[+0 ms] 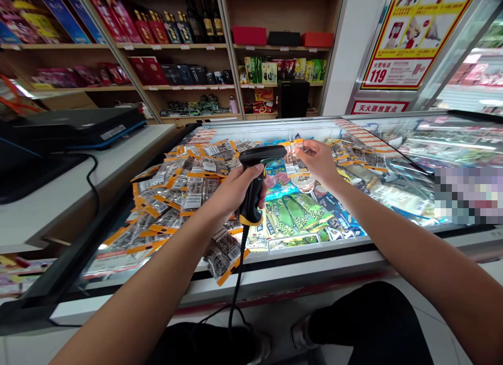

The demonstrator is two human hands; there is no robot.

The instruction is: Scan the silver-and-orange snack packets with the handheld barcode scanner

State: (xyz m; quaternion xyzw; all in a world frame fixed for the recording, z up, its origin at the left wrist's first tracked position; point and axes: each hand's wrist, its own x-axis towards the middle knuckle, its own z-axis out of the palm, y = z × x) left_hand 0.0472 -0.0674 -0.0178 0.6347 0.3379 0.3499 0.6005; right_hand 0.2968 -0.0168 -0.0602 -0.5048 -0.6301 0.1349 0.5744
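Orange-edged packet (294, 164) pinched in right hand (320, 163), scanner (253, 192) gripped in left hand (234, 189), green packs (298, 213) inside glass-topped freezer (298, 273)

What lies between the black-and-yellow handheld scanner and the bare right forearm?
In the head view, shiny green packets and dark-blue packets.

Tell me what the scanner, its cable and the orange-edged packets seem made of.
Scanner: likely hard plastic, smooth black with yellow trim, judging by its moulded body. Cable: probably dark, rubbery plastic, since it curves loosely. Packets: apparently thin, glossy plastic film, as they wrinkle, shine and show dark contents.
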